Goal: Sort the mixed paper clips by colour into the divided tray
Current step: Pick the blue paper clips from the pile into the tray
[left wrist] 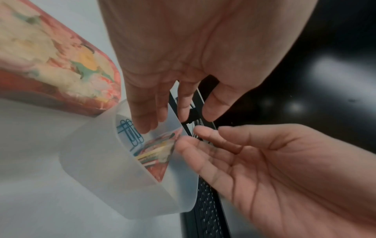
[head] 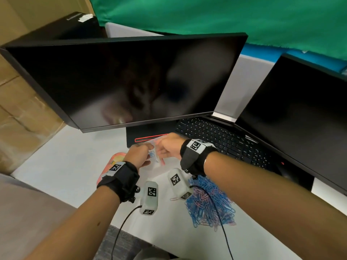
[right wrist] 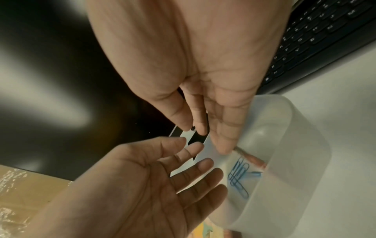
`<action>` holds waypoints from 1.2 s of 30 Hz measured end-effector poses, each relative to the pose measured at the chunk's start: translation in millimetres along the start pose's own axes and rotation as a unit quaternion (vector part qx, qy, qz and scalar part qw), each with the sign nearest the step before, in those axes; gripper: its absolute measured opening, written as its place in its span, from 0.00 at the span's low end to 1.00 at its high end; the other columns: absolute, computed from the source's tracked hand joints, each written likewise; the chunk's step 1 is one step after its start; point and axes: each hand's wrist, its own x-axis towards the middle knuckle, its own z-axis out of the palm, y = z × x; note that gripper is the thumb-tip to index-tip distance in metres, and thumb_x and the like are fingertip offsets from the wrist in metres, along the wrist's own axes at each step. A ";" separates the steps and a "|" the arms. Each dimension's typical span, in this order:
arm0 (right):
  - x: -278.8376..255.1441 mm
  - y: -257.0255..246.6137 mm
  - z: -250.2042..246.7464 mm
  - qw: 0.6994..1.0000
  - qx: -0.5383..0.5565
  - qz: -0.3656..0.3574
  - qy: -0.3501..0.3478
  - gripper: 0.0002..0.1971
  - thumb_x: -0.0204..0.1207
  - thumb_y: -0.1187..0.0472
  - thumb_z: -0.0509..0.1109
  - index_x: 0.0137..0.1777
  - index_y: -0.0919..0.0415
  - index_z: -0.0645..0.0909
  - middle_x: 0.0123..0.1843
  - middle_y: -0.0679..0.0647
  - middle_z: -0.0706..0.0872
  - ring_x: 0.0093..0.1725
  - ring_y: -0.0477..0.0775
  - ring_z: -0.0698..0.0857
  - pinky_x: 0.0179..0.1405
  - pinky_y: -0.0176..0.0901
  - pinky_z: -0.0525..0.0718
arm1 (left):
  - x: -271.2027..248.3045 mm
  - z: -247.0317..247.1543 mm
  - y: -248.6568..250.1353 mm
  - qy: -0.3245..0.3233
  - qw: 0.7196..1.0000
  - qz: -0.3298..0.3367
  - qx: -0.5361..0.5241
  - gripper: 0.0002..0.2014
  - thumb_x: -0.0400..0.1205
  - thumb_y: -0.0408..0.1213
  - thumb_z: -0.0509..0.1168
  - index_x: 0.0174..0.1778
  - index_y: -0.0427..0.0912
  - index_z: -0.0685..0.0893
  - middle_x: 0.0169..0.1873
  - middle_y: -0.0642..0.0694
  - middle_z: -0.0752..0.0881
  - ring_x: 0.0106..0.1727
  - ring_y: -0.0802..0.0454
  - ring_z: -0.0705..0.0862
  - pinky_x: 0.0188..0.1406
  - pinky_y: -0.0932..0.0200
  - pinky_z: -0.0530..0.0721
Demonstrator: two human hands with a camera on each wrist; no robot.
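Observation:
A translucent plastic tray is tilted up between my two hands, just in front of the monitor foot. A few blue paper clips lie inside it, also seen in the right wrist view as blue clips. My left hand reaches into the tray mouth with straight fingers right by those clips. My right hand has its straight fingers against the tray wall. Neither hand holds a clip. A heap of mixed blue and pink clips lies under my right forearm.
A flat pink patterned object lies beside my left wrist. A large dark monitor stands close behind the hands, with a black keyboard and a second screen to the right. Cardboard boxes stand at the left. One pink clip lies loose.

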 end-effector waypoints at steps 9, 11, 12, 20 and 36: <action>-62.2 86.4 -83.1 0.966 -0.227 -0.083 0.096 0.09 0.80 0.66 0.63 0.53 0.62 0.85 0.45 0.49 0.87 0.44 0.49 0.85 0.40 0.37 0.83 | -19.9 46.4 -17.9 -0.161 0.913 0.228 0.296 0.10 0.78 0.30 0.64 0.40 0.51 0.86 0.38 0.53 0.87 0.41 0.54 0.84 0.43 0.65 0.82; -73.2 121.8 -99.4 0.951 -0.279 -0.078 0.109 0.07 0.79 0.64 0.64 0.47 0.61 0.85 0.45 0.48 0.87 0.48 0.49 0.86 0.51 0.41 0.84 | -24.4 56.6 -31.1 -0.193 0.866 0.255 0.385 0.08 0.77 0.33 0.65 0.40 0.52 0.86 0.39 0.54 0.88 0.40 0.56 0.84 0.45 0.65 0.82; -78.2 137.1 -106.1 0.947 -0.295 -0.071 0.109 0.08 0.79 0.65 0.63 0.45 0.60 0.85 0.45 0.47 0.86 0.48 0.47 0.85 0.56 0.43 0.83 | -25.9 60.9 -38.7 -0.213 0.842 0.265 0.419 0.07 0.77 0.34 0.65 0.41 0.50 0.86 0.40 0.54 0.88 0.39 0.57 0.84 0.42 0.67 0.80; -129.6 220.3 -103.2 0.838 -0.513 -0.181 0.047 0.23 0.82 0.52 0.60 0.76 0.47 0.68 0.81 0.50 0.67 0.80 0.51 0.64 0.82 0.49 0.58 | -34.1 85.2 -96.7 -0.299 0.658 0.354 0.594 0.14 0.80 0.38 0.61 0.61 0.48 0.81 0.61 0.50 0.79 0.61 0.48 0.80 0.57 0.57 0.79; -121.8 264.1 -117.2 0.761 -0.641 -0.097 -0.016 0.37 0.71 0.22 0.40 0.75 0.27 0.25 0.80 0.54 0.22 0.76 0.67 0.20 0.76 0.67 0.26 | -20.9 59.7 -116.1 -0.268 0.593 0.388 0.653 0.27 0.81 0.48 0.63 0.78 0.56 0.69 0.83 0.43 0.57 0.83 0.43 0.59 0.79 0.46 0.61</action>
